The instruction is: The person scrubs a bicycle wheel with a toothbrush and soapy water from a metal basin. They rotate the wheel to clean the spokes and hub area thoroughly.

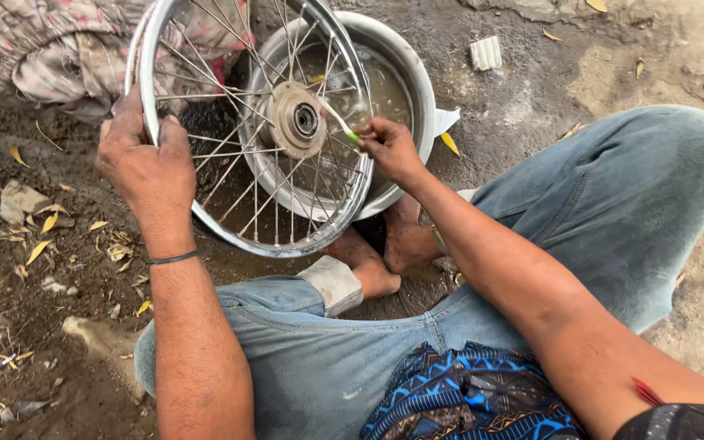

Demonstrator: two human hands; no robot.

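Note:
A spoked metal wheel (205, 218) with a round hub (297, 120) stands tilted over a metal basin (417, 77) of muddy water. My left hand (144, 159) grips the wheel's rim on its left side. My right hand (389, 147) holds a small brush (337, 119) with a green neck, its head poked between the spokes next to the hub. I sit on the ground in blue jeans, with my bare feet (385, 253) just below the wheel.
A crumpled patterned cloth (50, 49) lies at the top left behind the wheel. A small white ridged block (486, 53) rests on the dirt beyond the basin. Dry yellow leaves (38, 251) and stones are scattered over the damp earth on the left.

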